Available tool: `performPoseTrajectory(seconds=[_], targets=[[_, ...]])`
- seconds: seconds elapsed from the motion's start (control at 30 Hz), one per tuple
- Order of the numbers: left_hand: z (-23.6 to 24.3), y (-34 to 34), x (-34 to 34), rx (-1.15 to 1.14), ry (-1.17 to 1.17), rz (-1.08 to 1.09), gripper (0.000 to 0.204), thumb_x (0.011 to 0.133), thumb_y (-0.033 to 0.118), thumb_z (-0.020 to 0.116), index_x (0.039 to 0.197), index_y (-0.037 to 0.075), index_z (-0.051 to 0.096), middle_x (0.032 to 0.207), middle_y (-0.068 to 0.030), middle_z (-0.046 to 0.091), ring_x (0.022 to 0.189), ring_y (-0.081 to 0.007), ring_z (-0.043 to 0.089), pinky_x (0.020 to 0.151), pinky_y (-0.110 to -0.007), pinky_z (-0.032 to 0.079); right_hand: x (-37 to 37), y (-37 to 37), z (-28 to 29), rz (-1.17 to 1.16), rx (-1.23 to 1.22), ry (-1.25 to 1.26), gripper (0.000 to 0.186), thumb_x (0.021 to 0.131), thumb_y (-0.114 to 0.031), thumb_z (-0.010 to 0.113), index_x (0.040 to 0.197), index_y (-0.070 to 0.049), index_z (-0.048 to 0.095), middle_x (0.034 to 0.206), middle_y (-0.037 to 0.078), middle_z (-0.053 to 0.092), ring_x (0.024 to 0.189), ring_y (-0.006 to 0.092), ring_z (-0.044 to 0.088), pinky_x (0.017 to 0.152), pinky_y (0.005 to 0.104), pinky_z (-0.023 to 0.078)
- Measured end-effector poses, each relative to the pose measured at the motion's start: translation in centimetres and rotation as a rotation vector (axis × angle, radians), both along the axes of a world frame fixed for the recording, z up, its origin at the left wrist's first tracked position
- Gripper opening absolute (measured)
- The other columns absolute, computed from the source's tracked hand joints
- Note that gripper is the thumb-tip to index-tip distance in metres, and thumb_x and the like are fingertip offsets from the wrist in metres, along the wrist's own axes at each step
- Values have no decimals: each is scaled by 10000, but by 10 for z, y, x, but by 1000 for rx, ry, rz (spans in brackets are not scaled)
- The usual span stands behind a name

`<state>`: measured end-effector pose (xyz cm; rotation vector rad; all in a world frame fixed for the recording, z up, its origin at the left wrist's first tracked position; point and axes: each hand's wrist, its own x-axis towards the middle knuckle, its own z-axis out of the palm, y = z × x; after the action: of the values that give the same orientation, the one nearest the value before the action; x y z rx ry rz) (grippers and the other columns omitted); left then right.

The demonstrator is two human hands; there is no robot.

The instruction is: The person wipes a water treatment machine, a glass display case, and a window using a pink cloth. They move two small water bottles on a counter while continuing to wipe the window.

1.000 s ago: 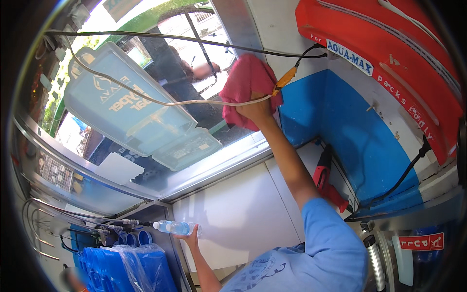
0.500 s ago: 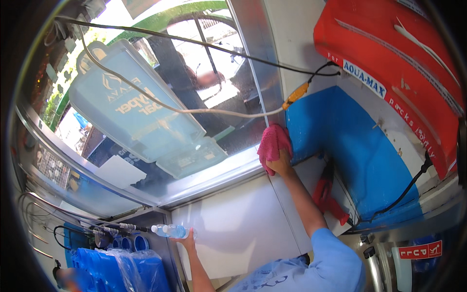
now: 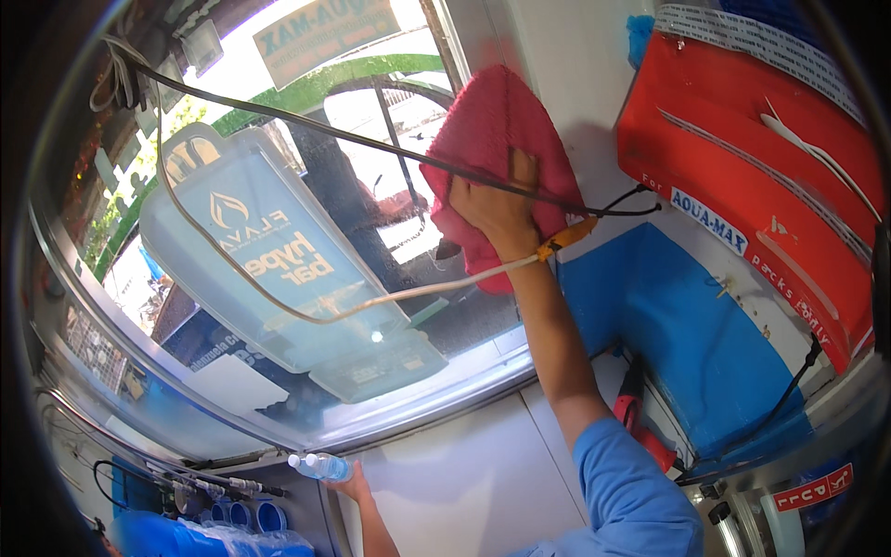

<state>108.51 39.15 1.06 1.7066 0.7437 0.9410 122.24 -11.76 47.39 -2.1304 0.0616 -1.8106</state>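
A pinkish-red cloth [image 3: 483,111] is spread under my right hand [image 3: 497,212], which presses it against the window glass [image 3: 399,251] and its metal side frame. My right arm reaches up behind a dangling cable with an orange connector [image 3: 566,239]. At the lower left, my left hand [image 3: 353,485] is closed around small clear plastic bottles [image 3: 327,467] with pale caps, tilted over the white counter [image 3: 455,464]. Two caps show; part of the bottles is hidden by the fingers.
A dark cable [image 3: 306,121] crosses in front of the window. A red bag-like holder [image 3: 733,139] hangs on the right wall. A red-and-black tool [image 3: 640,422] lies in the corner by the blue wall panel [image 3: 687,334]. Blue containers [image 3: 176,534] stand at lower left.
My right hand has moved up along the window frame and onto the glass, and the bunched cloth is now spread wide. The left hand still holds the bottles.
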Motion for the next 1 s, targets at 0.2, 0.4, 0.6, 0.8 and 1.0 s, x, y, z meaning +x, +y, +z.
performPoseTrajectory(seconds=[0.2,0.4,0.6,0.8,1.0], targets=[[1,-3,27,123,130,232,1200,587,130,895,1474,-12,100,1383,-263,392,1231,-409,492,1076,-477,395,31,-10,-62,-3,-78,-234,458,773,-317,673,1157,-69,661,1169,259,595,1032,449,570,927,560,440],[22,-20,24,78,190,242,1223,576,203,913,1472,-38,116,1456,-277,308,1315,-404,402,1124,-464,338,-26,-7,-211,286,69,61,673,739,-252,669,1352,-31,502,1300,213,552,1210,425,514,1022,526,405],[8,-22,-11,226,196,36,1273,587,198,915,1486,-59,52,1493,-278,236,1389,-392,295,1178,-449,227,-113,-18,-320,305,30,367,779,692,-162,694,1417,-47,434,1383,226,481,1301,413,438,1084,516,352],[-26,-27,-106,210,88,-171,847,789,-2,683,1482,3,196,1511,-236,278,1412,-359,295,1180,-429,211,-182,-29,-307,572,-89,340,911,674,-206,733,1475,-37,335,1443,215,428,1350,415,390,1123,519,301],[-14,-49,-171,267,202,-189,723,793,-64,562,1456,8,281,1463,-237,382,1378,-382,363,1155,-414,276,-233,-9,-212,747,305,208,834,701,-234,754,1423,-67,374,1355,176,500,1275,365,464,1057,479,383]])
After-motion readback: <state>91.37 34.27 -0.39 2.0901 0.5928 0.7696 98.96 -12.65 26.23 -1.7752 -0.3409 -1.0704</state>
